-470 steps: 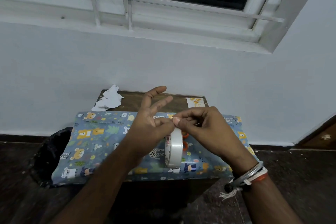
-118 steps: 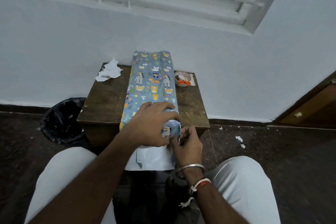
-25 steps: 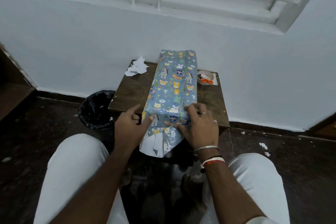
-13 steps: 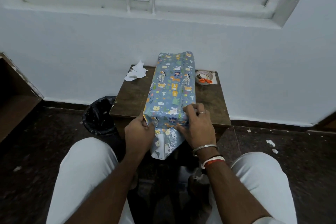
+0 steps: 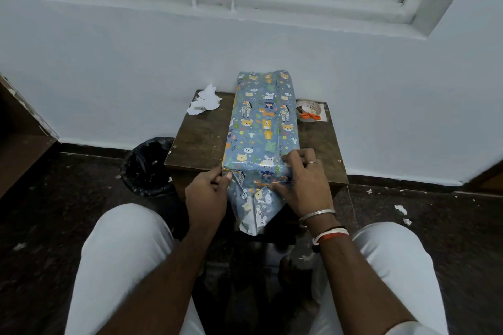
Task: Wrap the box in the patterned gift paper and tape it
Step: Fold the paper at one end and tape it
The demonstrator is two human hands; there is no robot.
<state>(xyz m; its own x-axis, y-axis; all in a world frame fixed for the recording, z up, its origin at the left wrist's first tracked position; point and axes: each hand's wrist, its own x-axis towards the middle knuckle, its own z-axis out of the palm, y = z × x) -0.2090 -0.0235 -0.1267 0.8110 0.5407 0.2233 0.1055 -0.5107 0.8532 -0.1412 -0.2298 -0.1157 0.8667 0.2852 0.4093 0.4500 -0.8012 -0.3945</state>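
Observation:
The long box point(image 5: 262, 128), covered in blue gift paper with cartoon animals, lies lengthwise on a small wooden table point(image 5: 198, 139), its near end past the front edge. A loose paper flap point(image 5: 254, 209) hangs down from that end, white inside showing. My left hand point(image 5: 208, 197) pinches the paper at the near left corner. My right hand point(image 5: 303, 181) grips the near right corner, fingers on top and thumb pressing the fold at the end face. A tape roll point(image 5: 309, 111) lies at the table's back right.
Orange scissors point(image 5: 310, 116) lie at the tape roll. Torn white paper scraps point(image 5: 204, 102) sit at the table's back left. A black-lined bin point(image 5: 149, 166) stands on the floor left of the table. My knees flank the table; a white wall is behind it.
Over the last second my left hand has closed from an open touch to a pinch on the left corner, and the hanging flap has been creased narrower. The right hand stays on its corner.

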